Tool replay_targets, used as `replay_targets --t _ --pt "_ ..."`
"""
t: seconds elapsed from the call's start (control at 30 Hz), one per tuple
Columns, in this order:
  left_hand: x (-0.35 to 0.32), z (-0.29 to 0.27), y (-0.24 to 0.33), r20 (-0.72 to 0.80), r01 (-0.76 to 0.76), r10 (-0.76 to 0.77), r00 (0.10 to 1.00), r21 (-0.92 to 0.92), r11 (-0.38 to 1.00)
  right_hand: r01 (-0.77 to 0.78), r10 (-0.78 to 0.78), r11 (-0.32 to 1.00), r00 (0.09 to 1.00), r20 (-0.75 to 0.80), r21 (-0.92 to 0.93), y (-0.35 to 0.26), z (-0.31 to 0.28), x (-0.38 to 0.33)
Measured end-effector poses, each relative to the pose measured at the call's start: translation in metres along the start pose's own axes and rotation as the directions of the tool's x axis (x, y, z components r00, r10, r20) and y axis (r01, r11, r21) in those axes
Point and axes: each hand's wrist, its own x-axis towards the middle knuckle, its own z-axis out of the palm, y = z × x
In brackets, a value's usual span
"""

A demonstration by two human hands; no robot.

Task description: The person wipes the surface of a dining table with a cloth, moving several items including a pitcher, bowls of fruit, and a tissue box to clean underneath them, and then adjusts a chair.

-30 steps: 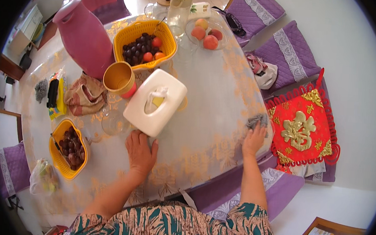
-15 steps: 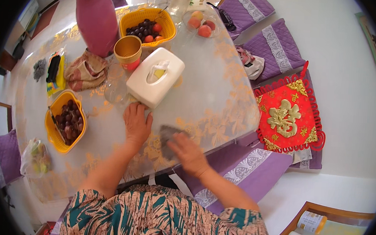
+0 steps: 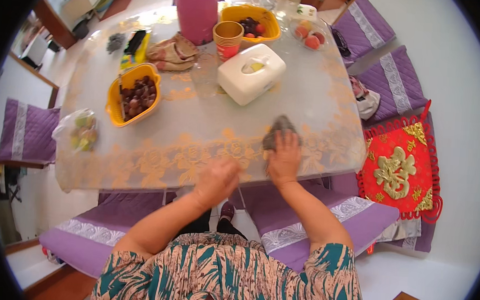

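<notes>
My right hand (image 3: 284,159) presses a crumpled dark grey cloth (image 3: 281,126) onto the table, its fingers over the near part of the cloth. My left hand (image 3: 219,177) is by the table's near edge, slightly blurred, fingers curled in and nothing visible in them. The table (image 3: 220,118) has a clear, shiny cover with a gold flower pattern. Beyond my hands sits a white tissue box (image 3: 252,74) with an oval opening. A stack of gold-rimmed paper cups (image 3: 228,39) stands just behind it, and a clear glass (image 3: 205,73) is at its left.
At left are a yellow basket of grapes (image 3: 134,95), a plastic bag of fruit (image 3: 80,131) and a patterned cloth (image 3: 173,52). Farther back stand a pink jug (image 3: 196,10), another yellow fruit basket (image 3: 250,24) and peaches (image 3: 311,36). Purple padded chairs (image 3: 318,215) surround the table; a red cushion (image 3: 397,169) leans at right.
My left hand has come off the table beside the tissue box and back to the near edge, fingers now curled. The right hand has slid the cloth across the table. The view has shifted.
</notes>
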Motion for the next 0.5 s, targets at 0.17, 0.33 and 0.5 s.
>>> replay_targets --t 0.17,0.33,0.5 --pt "-0.084 0.025 0.0 0.502 0.163 -0.293 0.813 0.287 0.944 0.437 -0.458 0.866 0.888 0.036 0.243 -0.114 0.03 -0.012" --pt "-0.133 0.036 -0.02 0.566 0.19 -0.268 0.78 0.194 0.962 0.598 -0.676 0.709 0.727 0.12 0.373 -0.145 0.018 -0.029" --pt "-0.159 0.042 -0.012 0.496 0.247 -0.265 0.827 0.103 0.964 0.434 -0.467 0.884 0.822 0.327 0.171 -0.026 -0.042 -0.033"
